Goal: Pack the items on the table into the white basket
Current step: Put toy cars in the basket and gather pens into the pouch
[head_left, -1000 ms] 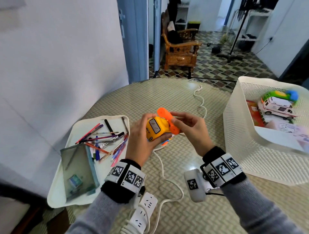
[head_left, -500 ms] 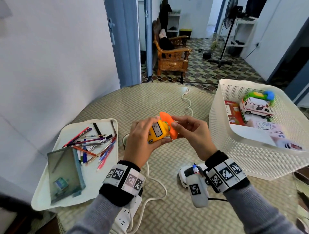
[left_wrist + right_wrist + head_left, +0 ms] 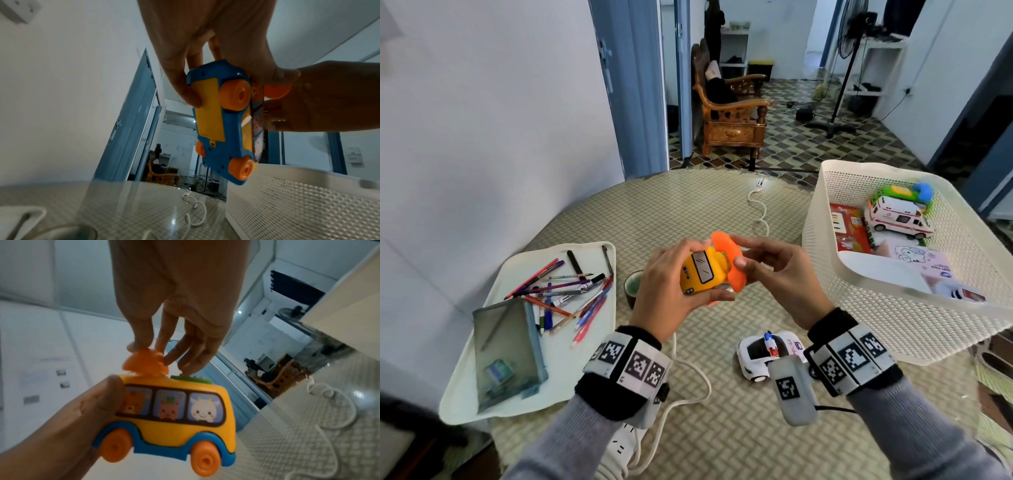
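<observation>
A yellow toy bus [image 3: 702, 274] with a blue base and orange wheels is held up above the table's middle. My left hand [image 3: 671, 287] grips its body [image 3: 222, 123], thumb on the side windows [image 3: 174, 408]. My right hand [image 3: 770, 274] pinches the orange handset piece [image 3: 732, 260] on the bus roof [image 3: 146, 363], fingertips [image 3: 164, 360] touching it. The white basket [image 3: 822, 222] stands at the right and holds a toy ambulance [image 3: 897, 216], a green and blue toy [image 3: 904, 193], a red book [image 3: 849, 226] and a booklet [image 3: 917, 263]. A white toy police car [image 3: 767, 353] lies on the table below my right wrist.
A white tray [image 3: 582, 363] at the left carries several pens [image 3: 571, 294] and a glass-fronted box [image 3: 506, 349]. A small cup [image 3: 633, 287] sits behind my left hand. A white cable [image 3: 760, 212] and a power strip [image 3: 619, 448] lie on the table. The basket wall [image 3: 287, 204] rises close by.
Both hands keep their hold on the bus and its handset. The view has swung right and down, so the police car now shows fully and the basket sits nearer the centre.
</observation>
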The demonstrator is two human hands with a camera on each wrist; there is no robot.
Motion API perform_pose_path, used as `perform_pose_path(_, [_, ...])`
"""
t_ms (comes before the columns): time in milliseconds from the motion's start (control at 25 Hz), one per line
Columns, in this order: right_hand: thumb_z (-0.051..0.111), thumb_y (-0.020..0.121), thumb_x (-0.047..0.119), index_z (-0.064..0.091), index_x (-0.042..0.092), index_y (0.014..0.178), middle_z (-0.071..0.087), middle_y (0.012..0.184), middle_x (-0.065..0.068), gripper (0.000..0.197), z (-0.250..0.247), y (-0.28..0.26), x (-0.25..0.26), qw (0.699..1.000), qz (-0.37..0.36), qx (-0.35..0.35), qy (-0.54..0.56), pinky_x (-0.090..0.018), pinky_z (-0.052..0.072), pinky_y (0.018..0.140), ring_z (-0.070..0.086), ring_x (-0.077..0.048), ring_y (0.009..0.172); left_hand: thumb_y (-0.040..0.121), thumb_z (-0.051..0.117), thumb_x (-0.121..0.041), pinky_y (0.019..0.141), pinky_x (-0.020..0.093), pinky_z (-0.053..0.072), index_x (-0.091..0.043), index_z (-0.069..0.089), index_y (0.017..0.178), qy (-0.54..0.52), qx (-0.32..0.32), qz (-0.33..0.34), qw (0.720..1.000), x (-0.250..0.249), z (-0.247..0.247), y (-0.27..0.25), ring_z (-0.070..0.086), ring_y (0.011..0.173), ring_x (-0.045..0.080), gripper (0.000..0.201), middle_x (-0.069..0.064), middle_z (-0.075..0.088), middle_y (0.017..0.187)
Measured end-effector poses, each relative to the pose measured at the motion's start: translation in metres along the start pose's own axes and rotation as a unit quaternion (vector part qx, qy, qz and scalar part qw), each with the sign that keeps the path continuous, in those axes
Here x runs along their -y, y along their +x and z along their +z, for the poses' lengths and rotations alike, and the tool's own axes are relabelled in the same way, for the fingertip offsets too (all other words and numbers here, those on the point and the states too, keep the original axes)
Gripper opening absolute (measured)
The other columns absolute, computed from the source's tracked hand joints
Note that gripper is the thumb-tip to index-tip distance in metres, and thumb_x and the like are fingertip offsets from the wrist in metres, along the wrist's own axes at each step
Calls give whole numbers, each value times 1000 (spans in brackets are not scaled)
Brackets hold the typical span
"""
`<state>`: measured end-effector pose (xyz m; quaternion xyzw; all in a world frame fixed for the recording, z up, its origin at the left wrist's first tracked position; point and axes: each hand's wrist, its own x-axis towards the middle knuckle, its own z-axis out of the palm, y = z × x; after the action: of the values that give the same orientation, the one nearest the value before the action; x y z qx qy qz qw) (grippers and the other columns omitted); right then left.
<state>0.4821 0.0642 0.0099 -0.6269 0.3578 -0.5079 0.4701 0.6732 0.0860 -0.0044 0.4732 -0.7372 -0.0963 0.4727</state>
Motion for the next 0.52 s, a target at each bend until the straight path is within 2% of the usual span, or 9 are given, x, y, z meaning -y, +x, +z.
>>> perform_pose_path(40, [71,80,26,68,14,116,69,103,-16,37,-2,0,1,1000,-5,12,-24,-38,56,76,66,-23,98,57,75,-64,77,26,46,-23,55,111,-46,3,-25,999,0,2,-2,56,93,10,70,-23,58,106])
perform_pose_path(120, [68,85,37,65,24,121,63,120,-3,38,-10,-1,-1,996,-4,49,-69,-46,49,95,57,-17,116,56,78,-62,78,29,52,-23,54,112,-154,4,-84,984,-4,5,-6,61,94,9,73,-12,63,106])
perform_pose_path(200, [63,86,38,56,27,129,54,133,4,46,-17,-5,-4,993,10,99,-63,-49,38,107,46,-13,129,57,83,-52,77,25,52,-21,54,113,-200,3,-111,974,-8,7,-8,62,93,7,70,-6,64,104])
perform_pose_path(280, [64,85,43,47,25,136,51,139,3,57,-20,-11,-8,989,26,143,-13,-50,33,111,43,-16,133,58,84,-40,77,18,50,-20,55,113,-195,8,-111,974,-12,10,-9,61,93,2,65,-7,63,104])
perform_pose_path(320, [65,84,47,45,25,138,52,138,0,61,-20,-14,-10,988,31,151,4,-51,34,110,44,-18,132,58,83,-39,77,17,49,-20,55,113,-192,13,-110,975,-12,12,-9,60,94,2,64,-8,62,105])
perform_pose_path(440, [65,83,48,44,26,138,56,134,-2,63,-22,-21,-12,990,28,140,-1,-50,34,109,47,-20,130,57,80,-53,77,21,51,-24,54,112,-195,25,-107,975,-10,16,-12,61,95,6,67,-11,61,104])
perform_pose_path(520, [66,84,41,45,25,137,57,133,-1,60,-25,-22,-13,990,36,135,-2,-47,36,109,49,-18,128,56,80,-56,77,22,52,-25,54,113,-202,39,-111,972,-8,19,-14,61,95,7,69,-12,62,105])
